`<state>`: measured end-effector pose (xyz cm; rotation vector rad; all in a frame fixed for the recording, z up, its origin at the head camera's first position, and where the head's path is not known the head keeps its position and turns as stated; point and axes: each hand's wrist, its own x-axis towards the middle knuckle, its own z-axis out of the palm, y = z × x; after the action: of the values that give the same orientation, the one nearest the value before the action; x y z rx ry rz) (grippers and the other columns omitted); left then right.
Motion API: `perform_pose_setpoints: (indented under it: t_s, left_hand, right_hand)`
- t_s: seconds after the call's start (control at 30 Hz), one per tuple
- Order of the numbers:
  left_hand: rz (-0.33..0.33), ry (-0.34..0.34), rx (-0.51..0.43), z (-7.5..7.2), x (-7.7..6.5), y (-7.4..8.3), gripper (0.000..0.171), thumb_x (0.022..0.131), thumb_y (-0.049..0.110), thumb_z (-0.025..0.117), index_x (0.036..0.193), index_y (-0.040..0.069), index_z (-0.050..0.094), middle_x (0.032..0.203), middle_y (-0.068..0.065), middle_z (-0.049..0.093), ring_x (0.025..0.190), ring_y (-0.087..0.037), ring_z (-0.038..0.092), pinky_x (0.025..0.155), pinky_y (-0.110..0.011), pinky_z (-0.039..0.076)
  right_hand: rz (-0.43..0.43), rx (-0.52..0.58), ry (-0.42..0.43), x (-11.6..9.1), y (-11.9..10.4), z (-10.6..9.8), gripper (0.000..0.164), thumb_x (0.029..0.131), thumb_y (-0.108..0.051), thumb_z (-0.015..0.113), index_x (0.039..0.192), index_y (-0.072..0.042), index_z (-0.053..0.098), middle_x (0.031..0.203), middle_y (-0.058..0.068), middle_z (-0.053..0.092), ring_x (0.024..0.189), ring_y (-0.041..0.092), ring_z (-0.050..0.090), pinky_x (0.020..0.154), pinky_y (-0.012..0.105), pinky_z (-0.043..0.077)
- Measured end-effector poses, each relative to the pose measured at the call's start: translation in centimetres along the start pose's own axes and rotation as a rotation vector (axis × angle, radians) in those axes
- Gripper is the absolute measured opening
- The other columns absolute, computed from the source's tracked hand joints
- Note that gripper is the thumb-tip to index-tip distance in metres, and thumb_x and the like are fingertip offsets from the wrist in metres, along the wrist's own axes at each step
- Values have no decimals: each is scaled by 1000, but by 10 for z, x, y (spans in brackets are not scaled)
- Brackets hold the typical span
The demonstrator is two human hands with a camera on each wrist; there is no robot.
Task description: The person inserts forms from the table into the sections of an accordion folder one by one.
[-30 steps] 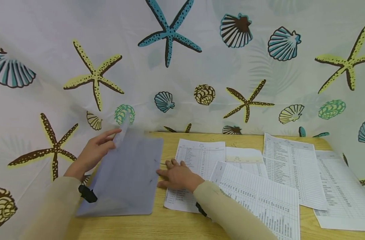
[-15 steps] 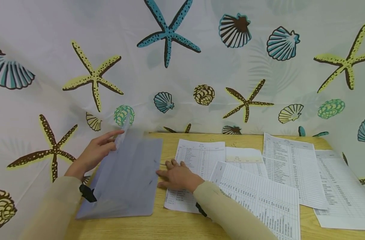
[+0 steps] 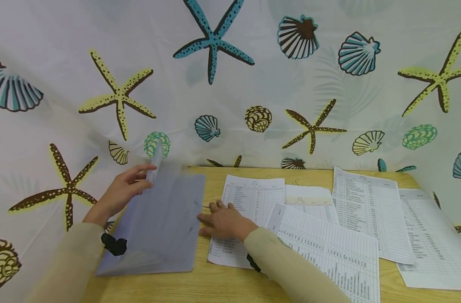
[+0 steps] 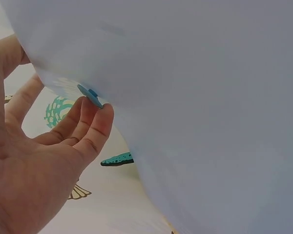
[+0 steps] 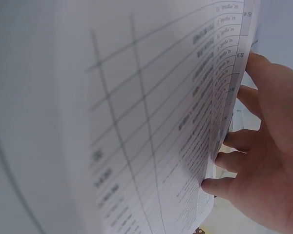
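A translucent bluish-grey plastic snap folder (image 3: 166,223) lies on the left of the wooden table. My left hand (image 3: 124,187) pinches the raised flap (image 3: 158,153) at its upper left. In the left wrist view, the fingertips of that hand (image 4: 53,141) meet the flap's edge (image 4: 122,129) at a small blue snap button (image 4: 91,95). My right hand (image 3: 224,221) rests with fingers spread on a printed sheet (image 3: 254,191) just right of the folder. The right wrist view shows this hand (image 5: 271,141) with its fingertips on the paper (image 5: 171,97).
Several printed sheets overlap on the right: a slanted one (image 3: 329,248) in front, a short one (image 3: 310,198) behind it, and two more (image 3: 370,210) farther right. A curtain (image 3: 230,97) with starfish and shells hangs behind the wooden table (image 3: 215,286).
My left hand has shifted slightly to the right at the flap, with its fingers a little differently placed. My right hand and the sheets have stayed put.
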<state>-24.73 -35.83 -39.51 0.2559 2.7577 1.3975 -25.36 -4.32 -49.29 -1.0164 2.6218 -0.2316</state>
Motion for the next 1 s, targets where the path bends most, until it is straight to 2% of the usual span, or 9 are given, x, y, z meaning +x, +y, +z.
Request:
perform_pose_setpoints:
  t_s: [0.17, 0.3, 0.43, 0.57, 0.77, 0.87, 1.0]
  left_hand:
    - [8, 9, -22, 4, 1, -4, 53, 106, 24, 63, 156, 16, 48, 146, -8, 51, 109, -8, 53, 85, -26, 49]
    - [28, 13, -44, 8, 2, -8, 52, 105, 21, 64, 155, 14, 49, 112, 2, 58, 94, -12, 54, 81, -28, 49]
    - [37, 18, -45, 10, 2, -9, 52, 105, 19, 64, 155, 13, 50, 92, 7, 55, 87, -14, 53, 79, -28, 48]
    - [47, 15, -56, 11, 2, -9, 52, 104, 18, 65, 154, 13, 50, 89, 7, 54, 83, -14, 52, 78, -29, 48]
    - [71, 10, -70, 10, 2, -6, 50, 103, 15, 65, 152, 12, 52, 89, 7, 56, 80, -12, 54, 77, -28, 49]
    - [69, 8, -70, 9, 1, -5, 50, 103, 16, 65, 151, 13, 52, 91, 7, 56, 82, -13, 55, 78, -28, 50]
    - [68, -1, -83, 8, 1, -5, 49, 103, 17, 68, 150, 14, 53, 92, 7, 57, 86, -13, 57, 79, -27, 53]
  right_hand:
    - [7, 2, -4, 0, 0, 0, 60, 108, -60, 42, 163, -38, 37, 175, 13, 24, 164, 35, 18, 129, 59, 22]
    - [16, 3, -10, -1, -1, -1, 59, 108, -60, 42, 163, -38, 37, 175, 12, 25, 164, 35, 19, 130, 58, 22]
    - [13, -4, -8, -1, -2, -3, 60, 108, -59, 42, 163, -37, 38, 174, 13, 27, 163, 36, 21, 130, 57, 22]
    - [-10, 15, 42, -3, -1, -7, 62, 109, -57, 45, 165, -33, 36, 173, 16, 29, 162, 36, 24, 129, 55, 24]
    - [-57, 41, 187, -10, 8, -18, 63, 109, -53, 48, 165, -25, 38, 168, 16, 39, 157, 34, 36, 126, 51, 33]
    - [-61, 50, 247, -18, 17, -25, 61, 109, -51, 51, 161, -20, 45, 162, 13, 49, 153, 33, 44, 124, 48, 37]
    - [-50, 127, 324, -30, 36, -29, 56, 108, -46, 56, 152, -12, 57, 150, 10, 62, 144, 31, 55, 119, 46, 44]
